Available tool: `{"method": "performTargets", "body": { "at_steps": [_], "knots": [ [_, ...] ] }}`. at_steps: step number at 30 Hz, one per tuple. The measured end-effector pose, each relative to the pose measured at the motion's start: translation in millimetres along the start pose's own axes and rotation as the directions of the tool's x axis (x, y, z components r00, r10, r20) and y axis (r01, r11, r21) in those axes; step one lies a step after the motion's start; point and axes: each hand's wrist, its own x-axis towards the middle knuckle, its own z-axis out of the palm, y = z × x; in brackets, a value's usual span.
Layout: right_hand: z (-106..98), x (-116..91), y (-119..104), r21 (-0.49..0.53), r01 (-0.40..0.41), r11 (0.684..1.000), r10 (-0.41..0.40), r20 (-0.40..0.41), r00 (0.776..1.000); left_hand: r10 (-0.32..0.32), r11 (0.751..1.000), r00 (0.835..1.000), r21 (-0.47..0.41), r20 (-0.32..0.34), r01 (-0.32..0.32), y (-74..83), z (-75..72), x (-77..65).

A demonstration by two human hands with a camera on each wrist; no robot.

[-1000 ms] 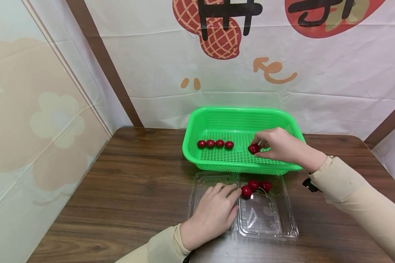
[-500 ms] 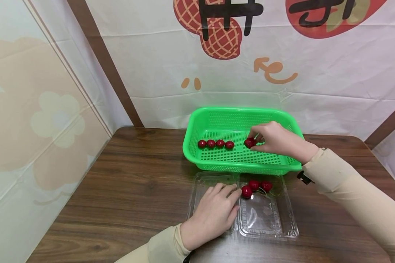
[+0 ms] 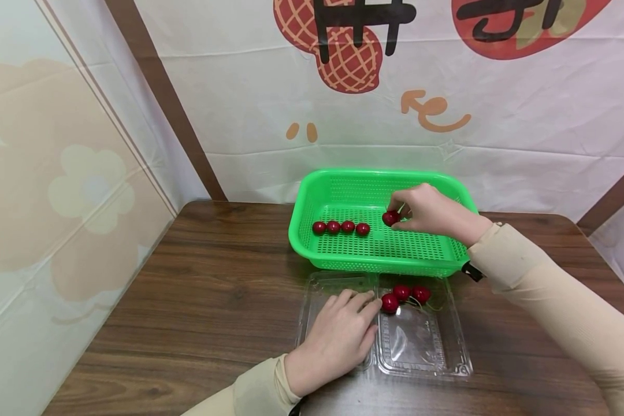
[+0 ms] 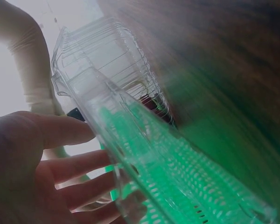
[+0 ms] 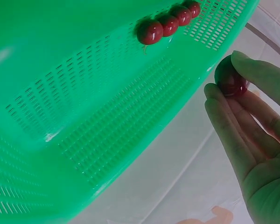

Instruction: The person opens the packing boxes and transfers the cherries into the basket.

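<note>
Green basket (image 3: 385, 263) holds four cherries (image 3: 348, 226). Right hand (image 3: 430, 212) pinches another cherry (image 3: 390, 218). Left hand (image 3: 338, 334), grip loose, touches a clear container (image 3: 413, 352).

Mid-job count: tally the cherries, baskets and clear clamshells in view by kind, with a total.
Green basket: 1
Clear clamshell: 1
Red cherries: 8 (4 in the basket, 3 in the clamshell, 1 in the right hand)
Total: 10

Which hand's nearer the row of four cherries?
Right. Right hand, pinching a cherry, is just right of the row; left hand is at the clear box, outside the basket.
</note>
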Motion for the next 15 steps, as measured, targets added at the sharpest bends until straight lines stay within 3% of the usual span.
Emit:
{"method": "performTargets", "body": {
  "at_steps": [15],
  "knots": [
    [3.0, 18.4, 10.2, 0.023, -0.044, 0.999, 0.043, 0.051, 0.998, -0.004, 1.000, 1.000, -0.002, 0.002, 0.004, -0.4, -0.3, -0.9]
  ]
}}
